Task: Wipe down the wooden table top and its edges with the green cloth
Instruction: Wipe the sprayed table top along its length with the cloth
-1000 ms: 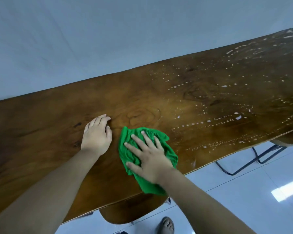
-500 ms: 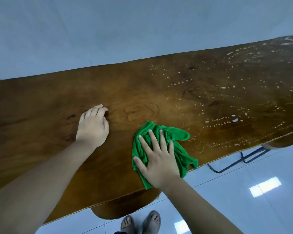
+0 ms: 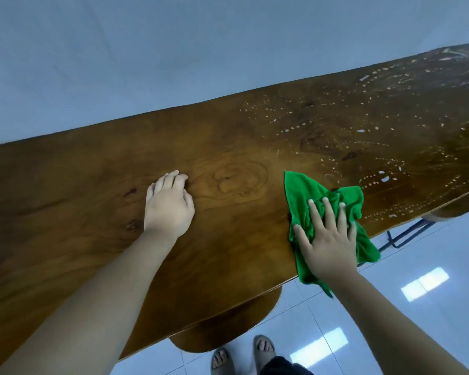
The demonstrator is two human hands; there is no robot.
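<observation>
While the straight, spread fingers (image 3: 316,216) of the right hand (image 3: 329,247) press flat on the green cloth (image 3: 305,196), pinching nothing, the cloth lies bunched at the lower right of the frame, on the table top (image 3: 228,147) with a corner hanging over its near edge. At centre left the left hand (image 3: 168,209) rests palm down on bare wood, fingers close together, holding nothing. Wiping the top seems the step in hand; pale specks (image 3: 377,180) at upper right suggest the next stroke should sweep that way under even pressure.
</observation>
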